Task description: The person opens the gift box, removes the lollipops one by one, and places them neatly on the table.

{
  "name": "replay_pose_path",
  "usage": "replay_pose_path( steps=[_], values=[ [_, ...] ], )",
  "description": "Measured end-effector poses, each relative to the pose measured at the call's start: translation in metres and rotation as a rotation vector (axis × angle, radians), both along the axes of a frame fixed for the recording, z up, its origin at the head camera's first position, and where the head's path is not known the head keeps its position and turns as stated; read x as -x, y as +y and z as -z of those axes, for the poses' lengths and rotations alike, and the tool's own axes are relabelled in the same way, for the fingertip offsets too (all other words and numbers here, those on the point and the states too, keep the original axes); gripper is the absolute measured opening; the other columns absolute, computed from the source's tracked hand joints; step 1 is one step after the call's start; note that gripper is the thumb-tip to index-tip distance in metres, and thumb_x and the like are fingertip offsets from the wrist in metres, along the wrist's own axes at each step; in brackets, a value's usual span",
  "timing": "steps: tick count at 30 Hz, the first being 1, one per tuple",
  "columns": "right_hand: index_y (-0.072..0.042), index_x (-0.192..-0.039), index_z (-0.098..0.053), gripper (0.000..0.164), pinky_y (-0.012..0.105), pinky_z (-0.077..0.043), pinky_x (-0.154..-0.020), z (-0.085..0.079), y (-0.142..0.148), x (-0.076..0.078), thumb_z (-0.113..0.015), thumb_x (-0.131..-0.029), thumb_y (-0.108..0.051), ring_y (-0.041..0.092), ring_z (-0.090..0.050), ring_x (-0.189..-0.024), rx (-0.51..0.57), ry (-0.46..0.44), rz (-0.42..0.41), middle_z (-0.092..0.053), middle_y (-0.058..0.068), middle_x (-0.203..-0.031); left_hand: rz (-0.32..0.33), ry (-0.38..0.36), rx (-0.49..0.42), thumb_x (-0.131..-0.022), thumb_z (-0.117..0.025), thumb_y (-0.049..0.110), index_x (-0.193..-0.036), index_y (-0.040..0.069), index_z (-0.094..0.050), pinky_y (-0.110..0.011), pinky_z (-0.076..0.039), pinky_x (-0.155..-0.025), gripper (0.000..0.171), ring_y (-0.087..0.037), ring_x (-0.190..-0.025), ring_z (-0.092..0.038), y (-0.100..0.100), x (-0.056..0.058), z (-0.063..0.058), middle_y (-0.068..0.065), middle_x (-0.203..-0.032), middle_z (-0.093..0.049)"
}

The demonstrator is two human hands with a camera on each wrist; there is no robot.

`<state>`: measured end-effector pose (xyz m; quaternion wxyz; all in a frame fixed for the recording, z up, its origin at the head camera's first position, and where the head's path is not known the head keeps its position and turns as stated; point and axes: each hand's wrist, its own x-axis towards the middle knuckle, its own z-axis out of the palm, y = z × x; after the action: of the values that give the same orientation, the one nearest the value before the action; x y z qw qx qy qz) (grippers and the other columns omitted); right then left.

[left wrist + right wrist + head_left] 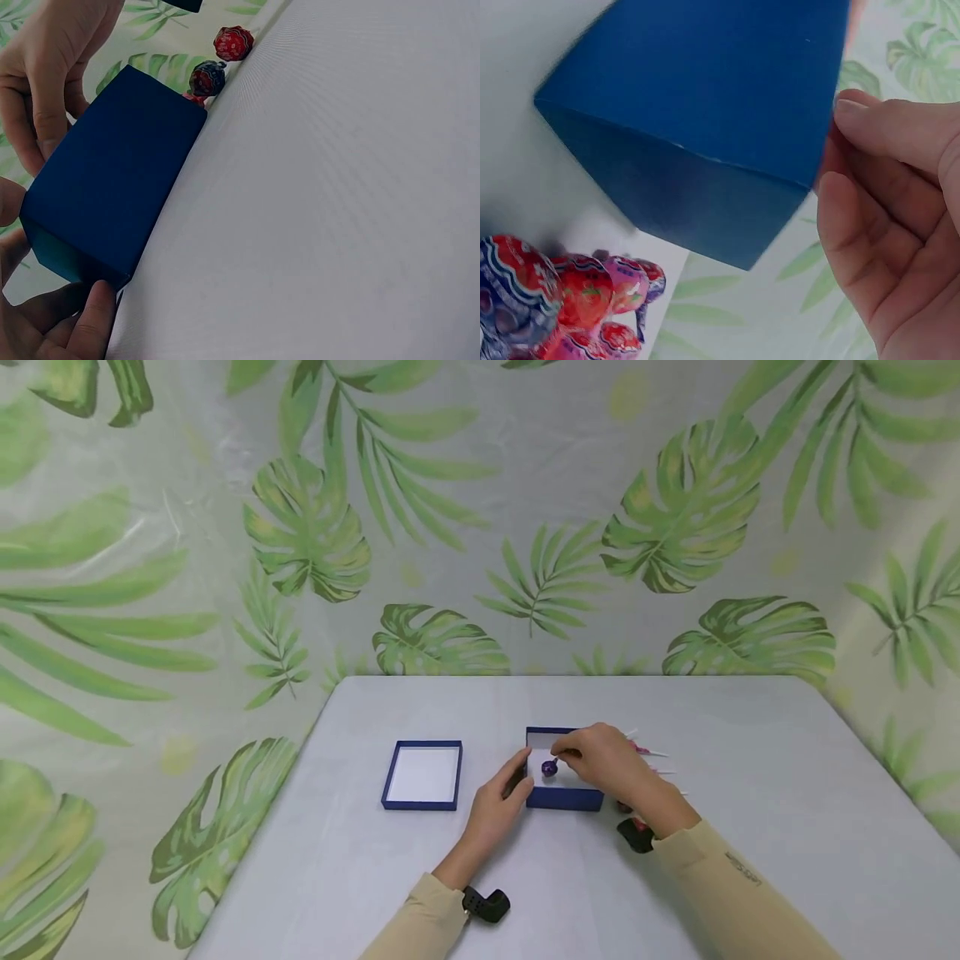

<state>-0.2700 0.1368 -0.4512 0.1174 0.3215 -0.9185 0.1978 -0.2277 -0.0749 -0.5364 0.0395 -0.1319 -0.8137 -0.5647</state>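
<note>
My right hand (609, 762) reaches over a blue box (564, 798) with a pale inside. It pinches the stick of a purple-wrapped lollipop (550, 768), whose round head is over the box's inside. The lollipop is hidden behind the box wall in both wrist views. My left hand (495, 802) holds the box at its left end, with the thumb by the near corner and fingers along the left side. Right of the box lie several lollipops (585, 289) in red, pink and dark blue wrappers, partly hidden by my right arm in the head view.
A shallow blue-rimmed box lid (422, 805) with a white inside lies left of the box on the white table (315, 877). Leaf-patterned cloth (555, 468) hangs behind the table. White lollipop sticks (663, 771) point right.
</note>
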Motion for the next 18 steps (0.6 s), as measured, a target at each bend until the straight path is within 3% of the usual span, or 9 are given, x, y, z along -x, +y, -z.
replay_pose_path(
  steps=[12,18],
  values=[
    [-0.013,-0.098,-0.081,0.013,0.03,-0.054,-0.062,-0.011,0.014,-0.01,-0.074,-0.089,-0.007,0.007,-0.063,-0.07,0.072,0.071,0.058,-0.075,-0.003,-0.091,-0.018,-0.001,-0.003,-0.103,-0.056,0.037,-0.15,0.038,-0.047,-0.032,-0.035,-0.115,0.048,-0.009,-0.14,-0.04,0.0,0.0,-0.001,0.012,-0.151,-0.045],
    [-0.015,-0.1,-0.081,0.014,0.029,-0.051,-0.062,-0.009,0.02,-0.021,-0.072,-0.09,-0.009,0.004,-0.058,-0.068,0.148,0.021,0.07,-0.075,-0.005,-0.092,-0.006,-0.015,-0.001,-0.103,-0.055,0.04,-0.152,0.033,-0.047,-0.036,-0.035,-0.115,0.05,-0.013,-0.141,-0.04,0.0,-0.003,0.002,0.011,-0.153,-0.044]
  ],
)
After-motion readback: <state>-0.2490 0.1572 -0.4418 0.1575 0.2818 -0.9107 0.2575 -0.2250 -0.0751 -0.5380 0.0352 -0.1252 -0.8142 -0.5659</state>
